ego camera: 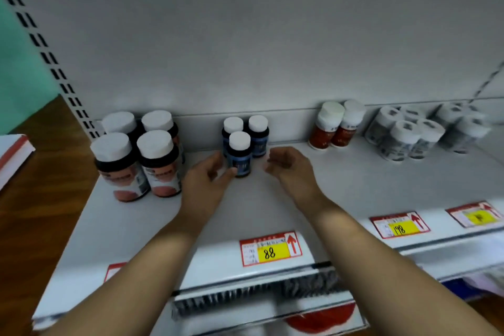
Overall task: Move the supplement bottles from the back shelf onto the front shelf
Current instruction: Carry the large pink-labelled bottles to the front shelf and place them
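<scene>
The left grip is a bare hand half-curled into a narrow C, holding nothing; its thumb tip touches the lower left of the front blue bottle, and its fingers lie just beside that bottle's left side, not wrapped round it. The right grip hovers just right of the same bottle with its fingers loosely bent and touching nothing. Both forearms reach in from the lower edge over the shelf.

The front blue bottle stands upright with a white cap, a little forward of two more blue bottles that stand side by side close to the back ledge; all three are toward the rear of the shelf, well apart from its front edge.

To the left stands a cluster of four larger bottles with white caps and dark and pink labels; to the right two red bottles lean together near the back, and beyond them stands a blurred group of grey bottles.

On the shelf's front strip are price tags; one yellow tag reads 88, another reads 198, and a third is too blurred to read.

A slotted upright runs along the left; a wooden floor shows beneath it.
</scene>
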### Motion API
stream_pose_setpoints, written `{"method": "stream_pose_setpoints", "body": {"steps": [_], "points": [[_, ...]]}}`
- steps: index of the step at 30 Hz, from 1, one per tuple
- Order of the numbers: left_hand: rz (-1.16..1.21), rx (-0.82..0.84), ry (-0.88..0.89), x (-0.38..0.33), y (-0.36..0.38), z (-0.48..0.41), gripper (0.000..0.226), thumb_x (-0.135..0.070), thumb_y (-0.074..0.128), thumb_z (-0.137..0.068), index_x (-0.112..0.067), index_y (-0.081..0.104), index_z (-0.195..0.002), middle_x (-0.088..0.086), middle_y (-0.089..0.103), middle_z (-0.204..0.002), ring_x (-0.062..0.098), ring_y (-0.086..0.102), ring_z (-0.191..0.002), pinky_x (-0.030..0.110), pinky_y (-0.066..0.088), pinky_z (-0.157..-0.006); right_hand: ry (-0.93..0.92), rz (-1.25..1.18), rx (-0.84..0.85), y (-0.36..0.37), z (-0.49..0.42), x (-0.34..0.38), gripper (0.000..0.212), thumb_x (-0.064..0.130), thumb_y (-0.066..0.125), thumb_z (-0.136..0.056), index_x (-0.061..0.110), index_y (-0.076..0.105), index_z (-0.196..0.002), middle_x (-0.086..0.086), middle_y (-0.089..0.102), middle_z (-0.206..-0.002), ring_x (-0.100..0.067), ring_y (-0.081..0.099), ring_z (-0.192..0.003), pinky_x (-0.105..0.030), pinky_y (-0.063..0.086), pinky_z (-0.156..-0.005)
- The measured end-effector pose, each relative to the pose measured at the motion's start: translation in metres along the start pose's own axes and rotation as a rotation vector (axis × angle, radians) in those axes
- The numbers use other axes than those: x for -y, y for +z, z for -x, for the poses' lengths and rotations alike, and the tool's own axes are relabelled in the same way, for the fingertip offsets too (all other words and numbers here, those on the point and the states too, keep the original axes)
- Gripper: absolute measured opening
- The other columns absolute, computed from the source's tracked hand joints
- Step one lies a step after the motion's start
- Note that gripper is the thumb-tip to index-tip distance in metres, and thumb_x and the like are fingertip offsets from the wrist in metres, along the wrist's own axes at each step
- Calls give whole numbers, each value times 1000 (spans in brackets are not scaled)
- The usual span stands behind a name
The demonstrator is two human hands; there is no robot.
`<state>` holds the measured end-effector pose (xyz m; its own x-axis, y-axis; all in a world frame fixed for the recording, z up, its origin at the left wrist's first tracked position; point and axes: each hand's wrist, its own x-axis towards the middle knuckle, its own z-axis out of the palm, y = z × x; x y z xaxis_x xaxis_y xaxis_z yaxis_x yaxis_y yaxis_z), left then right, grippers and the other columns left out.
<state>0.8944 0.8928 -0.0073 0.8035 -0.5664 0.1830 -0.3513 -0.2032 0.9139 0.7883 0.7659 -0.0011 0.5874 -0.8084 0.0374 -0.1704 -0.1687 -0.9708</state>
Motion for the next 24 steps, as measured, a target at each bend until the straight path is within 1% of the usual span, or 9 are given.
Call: {"method": "stream_pose_setpoints", "body": {"steps": [3,4,7,10,12,15,19,22,24], "points": [[70,-19,43,-11,-1,20,40,-10,65,-83,-5,57,-122,-7,55,-109,9,55,-100,-2,41,-72,4,-55,-77,-11,11,1,24,8,72,-75,15,60,-95,-4,64,-98,-17,61,-93,-33,49,-91],[68,-16,42,-16,1,26,38,-9,64,-83,-5,58,-121,-7,56,-110,9,55,-99,-2,41,-72,4,-69,-85,-15,16,2,25,10,72,-75,13,61,-97,-5,64,-100,-17,60,-93,-35,49,-90],[43,27,4,-34,16,47,41,-14,67,-82,-5,58,-121,4,63,-118,11,57,-99,11,42,-82,1,-89,-87,-34,31,9,22,11,70,-77,15,59,-96,-4,63,-101,-18,59,-95,-37,49,-91],[73,65,6,-62,43,68,42,-15,67,-82,-5,57,-122,8,62,-121,13,58,-103,8,38,-81,-33,-149,-134,-73,47,15,17,8,68,-78,16,60,-91,-5,63,-94,-19,59,-90,-40,49,-89],[129,102,21,-86,69,80,44,-14,67,-81,-4,56,-123,9,62,-123,17,59,-110,18,42,-91,-55,-206,-168,-114,58,18,16,4,66,-79,16,59,-87,-1,62,-84,-16,57,-81,-36,49,-83],[144,136,67,-123,126,107,43,-15,68,-81,-2,58,-120,12,64,-119,18,60,-107,31,45,-100,-79,-301,-204,-190,81,12,19,0,61,-82,12,56,-96,3,58,-80,-9,54,-76,-25,46,-71],[291,200,55,-178,223,161,45,-9,68,-80,0,55,-123,15,63,-118,14,57,-99,21,48,-87,-67,-318,-259,-304,115,-7,20,1,60,-84,12,55,-100,3,57,-80,-7,54,-76,-25,46,-73],[343,309,60,-217,295,198,45,-6,66,-81,1,54,-124,16,62,-118,15,56,-100,29,46,-93,-78,-343,-339,-382,136,-21,19,-3,58,-85,12,55,-95,2,56,-80,-8,53,-74,-22,46,-69],[348,377,77,-241,336,221,43,-7,67,-81,0,55,-122,16,63,-117,15,57,-100,34,47,-96,-60,-351,-399,-429,149,-33,22,-5,56,-85,10,53,-101,2,56,-80,-7,53,-73,-17,46,-65]]}}
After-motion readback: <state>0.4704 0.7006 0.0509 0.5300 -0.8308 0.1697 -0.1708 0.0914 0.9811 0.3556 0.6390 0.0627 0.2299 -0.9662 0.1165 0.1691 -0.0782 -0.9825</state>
